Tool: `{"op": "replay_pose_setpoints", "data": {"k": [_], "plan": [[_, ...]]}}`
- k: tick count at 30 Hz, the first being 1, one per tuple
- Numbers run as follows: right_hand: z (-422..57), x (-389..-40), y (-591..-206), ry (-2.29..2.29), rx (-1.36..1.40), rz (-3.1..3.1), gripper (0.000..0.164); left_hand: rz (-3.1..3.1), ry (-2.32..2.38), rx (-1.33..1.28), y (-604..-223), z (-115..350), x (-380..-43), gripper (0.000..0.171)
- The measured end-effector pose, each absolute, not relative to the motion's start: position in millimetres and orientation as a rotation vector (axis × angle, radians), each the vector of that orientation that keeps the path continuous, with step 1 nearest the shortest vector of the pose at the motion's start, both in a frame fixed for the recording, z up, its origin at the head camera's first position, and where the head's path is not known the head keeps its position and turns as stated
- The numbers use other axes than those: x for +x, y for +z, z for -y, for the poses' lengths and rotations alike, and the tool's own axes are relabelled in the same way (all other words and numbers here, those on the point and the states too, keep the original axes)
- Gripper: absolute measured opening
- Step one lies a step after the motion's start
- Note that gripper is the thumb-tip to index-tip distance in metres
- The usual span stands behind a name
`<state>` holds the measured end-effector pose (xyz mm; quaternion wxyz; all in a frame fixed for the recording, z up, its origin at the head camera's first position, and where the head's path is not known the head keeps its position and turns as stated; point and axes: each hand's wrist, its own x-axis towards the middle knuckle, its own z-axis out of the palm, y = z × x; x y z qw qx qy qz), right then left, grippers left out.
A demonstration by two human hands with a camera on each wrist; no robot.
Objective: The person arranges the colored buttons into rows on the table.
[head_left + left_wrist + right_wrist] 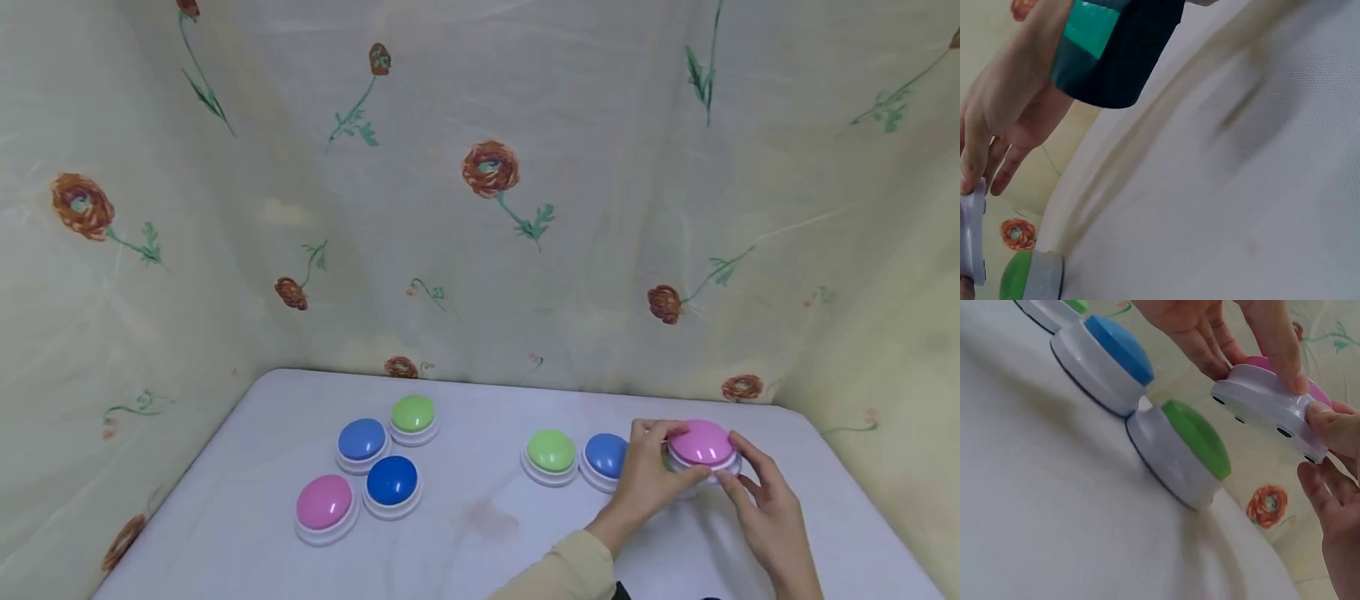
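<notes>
Holding a raised pink button [701,443] dome up over the right part of the worktop [468,442], in front of a floral cloth [585,325]. Pinching its rim from both sides: at left with the curled fingers and thumb of the left hand [651,468], at right with those of the right hand [772,512]. Clear of the surface, with a gap beneath its base in both wrist views, and above or just beside the rightmost green button [1200,440]; cannot tell which exactly. Judged from the pose, most likely midway through positioning with both hands; cannot tell whether going up or coming down. Calling next, probably, for an even grip and a level base, with care not to knock the green dome below, and for loosening both pinches only once properly supported. Counting eight buttons in all: three green, three blue, two pink. At left, in a loose cluster of four: a near pink button [325,502], a dark blue button [392,481] to its right, a lighter blue button [362,439] behind, and a far green button [412,414]. At right, besides the one in hand, three in a row: a middle green button [551,451], then a right-hand blue button [1121,349], then the rightmost green one.
</notes>
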<state>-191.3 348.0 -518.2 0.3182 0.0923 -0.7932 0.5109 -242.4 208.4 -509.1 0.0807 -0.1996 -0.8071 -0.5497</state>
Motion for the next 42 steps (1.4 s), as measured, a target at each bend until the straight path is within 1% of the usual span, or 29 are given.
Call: {"op": "replay_pose_setpoints", "data": {"k": [4,7,12,18,23,27,35,39,42], "plan": [[-355.5,-188.5,-527.7,1.52,0.211,2.034,0.057,2.422,-1.57,-0.6,-514.4,-219.0,-239.3,0.054],[-361.4,-186.5,-535.0,1.617,0.18,2.003,0.065,2.43,-1.542,-0.657,-518.9,-225.5,-237.2,0.051],[-369.2,-188.0,-541.4,1.645,0.088,1.993,0.077,2.405,-1.506,-0.798,-523.0,-234.5,-235.4,0.046],[-372.5,-193.8,-545.4,1.58,-0.07,2.051,0.077,2.381,-1.466,-0.886,-523.0,-241.4,-234.8,0.04],[-376.2,-195.2,-550.7,1.486,-0.186,2.109,0.077,2.406,-1.372,-0.876,-525.5,-248.7,-231.3,0.038],[-377.9,-194.3,-555.5,1.41,-0.247,2.134,0.076,2.424,-1.45,-0.836,-530.0,-254.0,-224.9,0.037],[-386.6,-192.7,-558.4,1.32,-0.312,2.282,0.074,2.522,-1.521,-0.741,-527.5,-265.6,-218.0,0.046],[-391.5,-190.8,-558.9,1.343,-0.386,2.36,0.074,2.585,-1.512,-0.732,-527.2,-272.0,-212.8,0.054],[-393.1,-190.0,-559.8,1.334,-0.384,2.406,0.073,2.628,-1.523,-0.701,-527.8,-275.6,-210.0,0.06]]}}
